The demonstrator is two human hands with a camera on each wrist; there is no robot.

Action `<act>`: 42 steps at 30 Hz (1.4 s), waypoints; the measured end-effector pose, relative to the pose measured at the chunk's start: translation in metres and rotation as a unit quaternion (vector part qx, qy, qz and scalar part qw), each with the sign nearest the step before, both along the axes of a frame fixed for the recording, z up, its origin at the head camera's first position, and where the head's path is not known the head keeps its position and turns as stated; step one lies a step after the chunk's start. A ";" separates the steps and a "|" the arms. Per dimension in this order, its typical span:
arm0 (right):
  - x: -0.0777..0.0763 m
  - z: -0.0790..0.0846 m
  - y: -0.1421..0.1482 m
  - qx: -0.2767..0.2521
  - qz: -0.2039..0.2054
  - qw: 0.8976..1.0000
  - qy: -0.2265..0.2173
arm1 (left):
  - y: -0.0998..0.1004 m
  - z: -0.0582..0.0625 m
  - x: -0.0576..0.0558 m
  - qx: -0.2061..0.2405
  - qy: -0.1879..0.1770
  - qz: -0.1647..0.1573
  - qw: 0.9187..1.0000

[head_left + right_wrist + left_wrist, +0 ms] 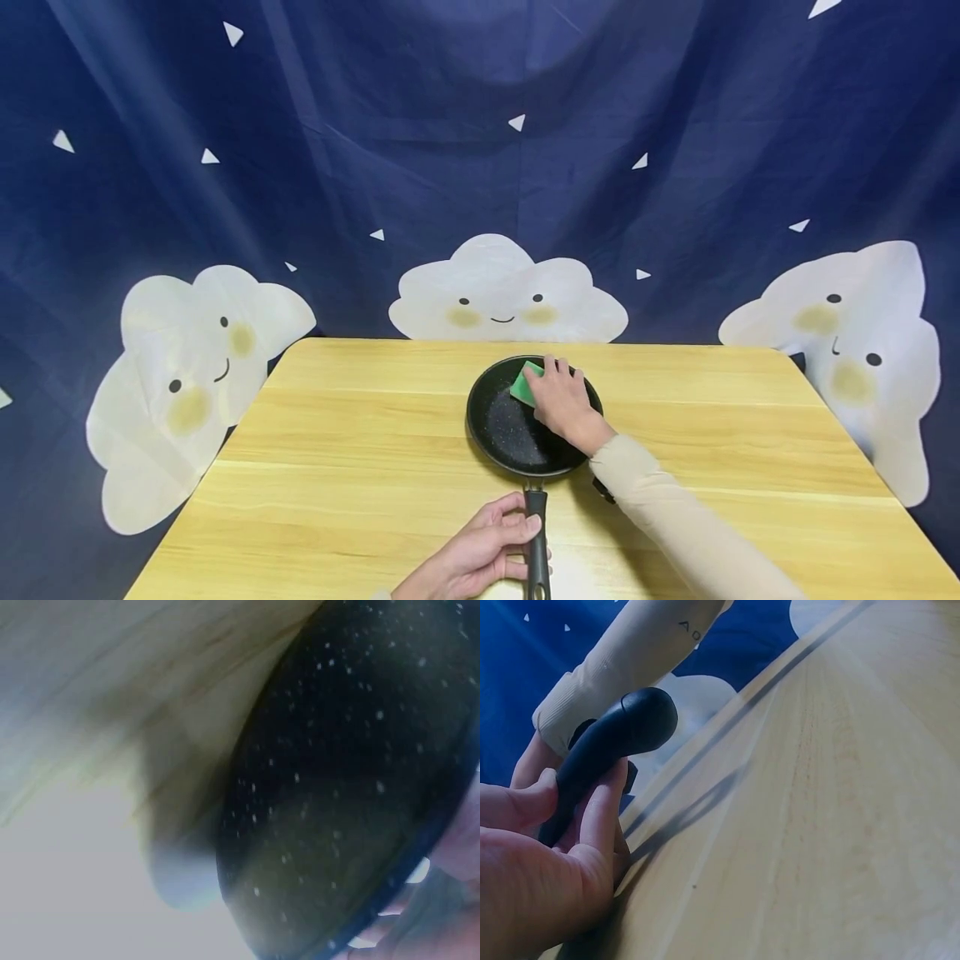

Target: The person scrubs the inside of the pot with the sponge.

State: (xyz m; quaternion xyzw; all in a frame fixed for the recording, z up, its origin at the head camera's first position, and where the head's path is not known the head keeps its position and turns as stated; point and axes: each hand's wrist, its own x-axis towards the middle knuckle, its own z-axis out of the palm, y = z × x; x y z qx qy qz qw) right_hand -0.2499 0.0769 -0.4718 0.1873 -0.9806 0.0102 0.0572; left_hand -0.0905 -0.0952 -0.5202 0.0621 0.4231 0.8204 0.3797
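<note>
Left hand (pixel 487 550) grips handle (pixel 536 521) at six o'clock of pan (pixel 517 433); right hand (pixel 562 402) pinches sponge (pixel 523 388) inside, near twelve o'clock.

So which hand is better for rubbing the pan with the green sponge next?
Probably the right hand: it holds the green sponge inside the pan. The left hand grips the handle, so it seems better placed to keep the pan steady.
</note>
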 end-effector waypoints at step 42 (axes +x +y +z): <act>0.015 0.022 0.029 -0.019 0.093 0.994 -0.053 | -0.001 0.000 -0.001 -0.016 -0.013 0.007 1.000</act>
